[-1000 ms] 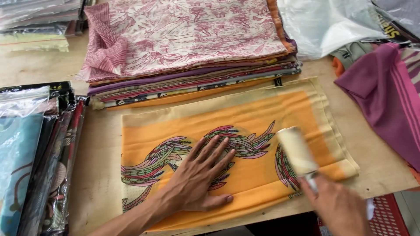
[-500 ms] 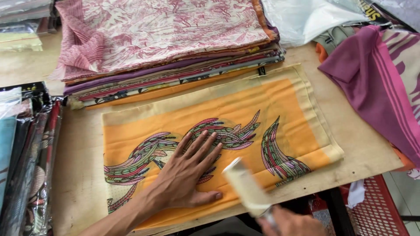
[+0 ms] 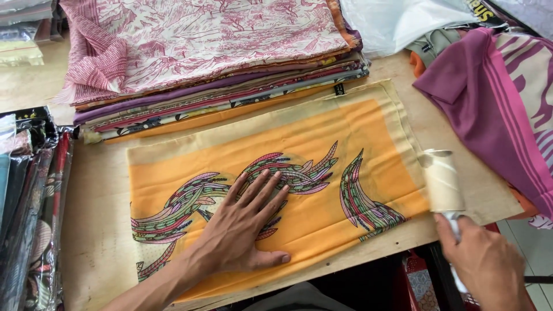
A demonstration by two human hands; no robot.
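Observation:
A folded orange cloth [image 3: 322, 144] with a cream border and a multicoloured swirl print lies flat on the wooden table [image 3: 98, 230]. My left hand [image 3: 242, 227] presses palm down on its middle, fingers spread over the print. My right hand [image 3: 484, 268] grips the handle of a lint roller [image 3: 442, 181], whose cream roll rests at the cloth's right edge.
A stack of folded patterned fabrics [image 3: 207, 57] sits behind the orange cloth. Purple and pink garments [image 3: 495, 98] lie at the right, with a white plastic bag [image 3: 403, 20] behind them. Packaged cloths [image 3: 29, 196] line the left edge.
The lint roller has moved from the cloth's near edge out to its right edge. My left hand has stayed flat on the print. The view has shifted slightly.

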